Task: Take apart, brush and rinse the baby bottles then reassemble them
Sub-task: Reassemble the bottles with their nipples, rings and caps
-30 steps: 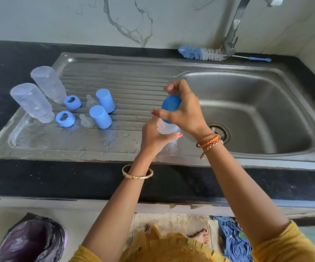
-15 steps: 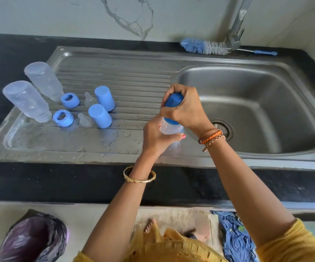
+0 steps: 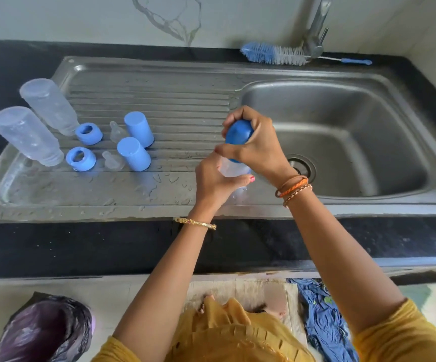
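Note:
My left hand grips the clear body of a baby bottle standing on the drainboard beside the basin. My right hand wraps its fingers round the bottle's blue cap from above. On the drainboard's left stand two clear bottle bodies upside down, two blue collar rings, two clear teats and two blue caps. A blue and white bottle brush lies behind the basin by the tap.
The steel sink has a wet ribbed drainboard at left and a basin with a drain at right. A tap rises at the back. Black counter surrounds the sink. A dark bag sits on the floor.
My right hand has closed down over the blue cap, fingers now wrapped round it. The left hand keeps its hold on the bottle body. The view shifted slightly.

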Demonstrator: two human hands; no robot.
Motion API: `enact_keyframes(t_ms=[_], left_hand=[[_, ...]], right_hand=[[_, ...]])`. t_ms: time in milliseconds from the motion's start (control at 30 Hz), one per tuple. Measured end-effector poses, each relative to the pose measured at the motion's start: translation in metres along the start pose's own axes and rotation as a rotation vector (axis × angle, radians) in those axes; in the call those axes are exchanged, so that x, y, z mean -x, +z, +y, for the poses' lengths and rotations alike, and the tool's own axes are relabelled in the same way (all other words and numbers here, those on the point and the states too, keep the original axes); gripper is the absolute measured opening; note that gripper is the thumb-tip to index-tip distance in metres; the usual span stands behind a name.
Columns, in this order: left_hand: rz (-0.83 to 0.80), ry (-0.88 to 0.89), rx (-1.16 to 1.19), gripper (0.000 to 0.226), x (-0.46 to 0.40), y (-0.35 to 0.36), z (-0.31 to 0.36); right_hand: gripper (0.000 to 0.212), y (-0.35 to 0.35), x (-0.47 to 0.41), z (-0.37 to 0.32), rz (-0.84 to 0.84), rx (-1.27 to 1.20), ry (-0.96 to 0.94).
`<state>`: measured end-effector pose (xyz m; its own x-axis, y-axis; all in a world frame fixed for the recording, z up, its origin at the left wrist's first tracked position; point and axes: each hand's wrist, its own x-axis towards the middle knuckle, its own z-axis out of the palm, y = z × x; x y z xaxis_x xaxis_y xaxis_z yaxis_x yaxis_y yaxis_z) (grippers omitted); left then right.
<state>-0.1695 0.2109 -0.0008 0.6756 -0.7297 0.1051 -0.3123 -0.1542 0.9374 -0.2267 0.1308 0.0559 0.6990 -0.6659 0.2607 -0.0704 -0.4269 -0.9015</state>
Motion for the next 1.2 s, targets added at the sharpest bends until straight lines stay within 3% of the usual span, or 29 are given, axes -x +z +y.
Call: enact_keyframes(t_ms=[100, 300, 467, 533, 767, 900, 967, 1033, 1100, 1200], left_hand=[[0.012, -0.038, 0.034, 0.041, -0.002, 0.002, -0.001], [0.022, -0.016, 0.03, 0.047, -0.003, 0.004, -0.002], [0.021, -0.016, 0.082, 0.048, -0.003, 0.003, -0.007], [0.025, -0.011, 0.079, 0.05, -0.003, 0.002, -0.006], [0.05, -0.029, 0.044, 0.049, -0.003, 0.003, -0.007], [0.01, -0.058, 0.036, 0.049, -0.005, 0.001, -0.002], [-0.051, -0.091, 0.0, 0.045, -0.011, -0.003, 0.004], [-0.112, -0.071, -0.002, 0.047, -0.019, -0.008, 0.011], [-0.162, -0.033, -0.019, 0.048, -0.025, -0.011, 0.024], [-0.112, -0.013, -0.034, 0.043, -0.038, -0.008, 0.035]], right_hand=[[0.044, -0.006, 0.005, 0.008, -0.085, -0.12, 0.045], [0.041, -0.004, 0.005, 0.013, -0.031, 0.024, 0.078], [0.037, -0.017, -0.003, 0.016, -0.31, -0.127, 0.15], [0.033, -0.017, -0.005, 0.018, -0.333, -0.17, 0.146], [0.048, 0.008, 0.013, 0.019, 0.152, 0.14, 0.121], [0.066, -0.008, 0.01, 0.019, -0.072, 0.083, 0.105], [0.087, -0.023, 0.003, 0.017, -0.183, -0.057, 0.02], [0.093, -0.036, -0.008, 0.012, -0.23, -0.234, -0.035], [0.086, -0.045, -0.022, 0.004, -0.297, -0.302, -0.035], [0.047, -0.046, -0.034, -0.004, -0.272, -0.37, 0.03]])
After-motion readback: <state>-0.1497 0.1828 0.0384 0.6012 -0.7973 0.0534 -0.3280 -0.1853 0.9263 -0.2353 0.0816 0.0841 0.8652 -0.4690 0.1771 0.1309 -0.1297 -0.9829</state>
